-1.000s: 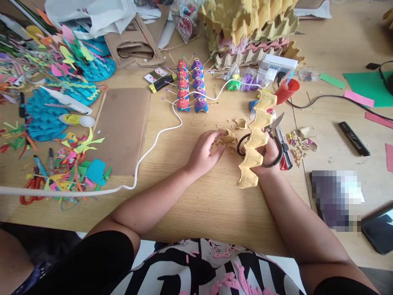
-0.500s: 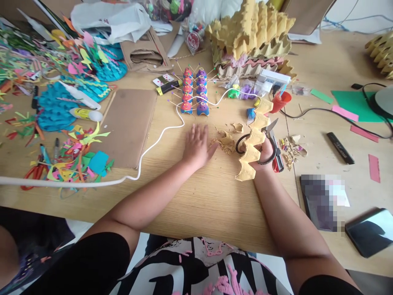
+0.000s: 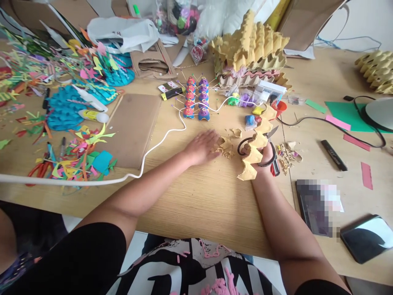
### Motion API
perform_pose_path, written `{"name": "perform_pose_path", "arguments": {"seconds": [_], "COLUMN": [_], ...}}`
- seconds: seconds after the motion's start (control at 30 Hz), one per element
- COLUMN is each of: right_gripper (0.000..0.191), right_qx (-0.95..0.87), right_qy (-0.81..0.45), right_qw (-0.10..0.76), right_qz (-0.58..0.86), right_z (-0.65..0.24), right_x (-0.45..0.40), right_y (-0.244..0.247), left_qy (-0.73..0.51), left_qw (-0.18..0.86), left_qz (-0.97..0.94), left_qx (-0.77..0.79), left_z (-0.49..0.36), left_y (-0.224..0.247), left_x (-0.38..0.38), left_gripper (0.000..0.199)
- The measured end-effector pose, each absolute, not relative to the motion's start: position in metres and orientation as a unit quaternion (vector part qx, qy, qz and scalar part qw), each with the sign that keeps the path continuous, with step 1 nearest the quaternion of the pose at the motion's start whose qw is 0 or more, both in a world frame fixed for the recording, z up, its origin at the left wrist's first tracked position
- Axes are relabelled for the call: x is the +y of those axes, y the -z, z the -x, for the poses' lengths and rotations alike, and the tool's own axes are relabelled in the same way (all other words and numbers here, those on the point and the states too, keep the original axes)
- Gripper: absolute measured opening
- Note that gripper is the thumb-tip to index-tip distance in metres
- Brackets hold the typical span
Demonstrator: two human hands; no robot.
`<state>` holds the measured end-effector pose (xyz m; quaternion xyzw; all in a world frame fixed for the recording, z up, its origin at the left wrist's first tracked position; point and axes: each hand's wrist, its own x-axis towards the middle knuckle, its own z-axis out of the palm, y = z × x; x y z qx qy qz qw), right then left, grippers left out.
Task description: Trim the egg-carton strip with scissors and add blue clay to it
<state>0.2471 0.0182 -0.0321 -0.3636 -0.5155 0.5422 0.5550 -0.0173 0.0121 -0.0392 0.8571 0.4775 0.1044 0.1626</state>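
My left hand (image 3: 204, 147) lies flat and blurred on the table, fingers stretched toward the small heap of torn egg-carton scraps (image 3: 226, 147), touching its edge. My right hand (image 3: 267, 155) is closed on a pair of scissors (image 3: 272, 132) with black handles, the blades pointing away to the right. A zigzag yellow egg-carton strip (image 3: 253, 151) is in the same hand and covers most of its fingers. Beyond my hands stand two painted egg-carton caterpillars, one red (image 3: 189, 98) and one purple (image 3: 203, 100), with pins sticking out.
A white cord (image 3: 166, 133) crosses the table. To the left lie a cardboard sheet (image 3: 132, 131), blue painted cartons (image 3: 63, 108) and paper scraps. Stacked egg trays (image 3: 251, 45) stand behind. On the right are a red cup (image 3: 281, 107), a black marker (image 3: 334, 155) and a phone (image 3: 368, 237).
My left hand has slid right and turned its fingers toward the carton scraps. The right hand keeps the strip and scissors in nearly the same place. The camera view has shifted slightly.
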Motion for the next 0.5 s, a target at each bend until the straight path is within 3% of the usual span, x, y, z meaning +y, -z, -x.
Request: {"name": "perform_pose_path", "arguments": {"seconds": [0.1,0.23,0.5], "right_gripper": [0.057,0.056,0.057], "right_qx": [-0.454,-0.429,-0.393], "right_qy": [-0.556,-0.567,-0.587], "right_qw": [0.586,0.589,0.582], "right_qz": [0.376,0.383,0.403], "right_z": [-0.248,-0.246,-0.244], "right_x": [0.018,0.018,0.014], "right_y": [0.033,0.032,0.026], "left_qy": [-0.129,-0.170,-0.094], "left_qw": [0.210,0.217,0.210], "left_qz": [-0.885,-0.867,-0.889], "left_qx": [0.395,0.416,0.396], "left_z": [0.011,0.001,-0.041], "left_y": [0.041,0.036,0.022], "left_x": [0.012,0.042,0.107], "left_gripper": [0.087,0.088,0.076]}}
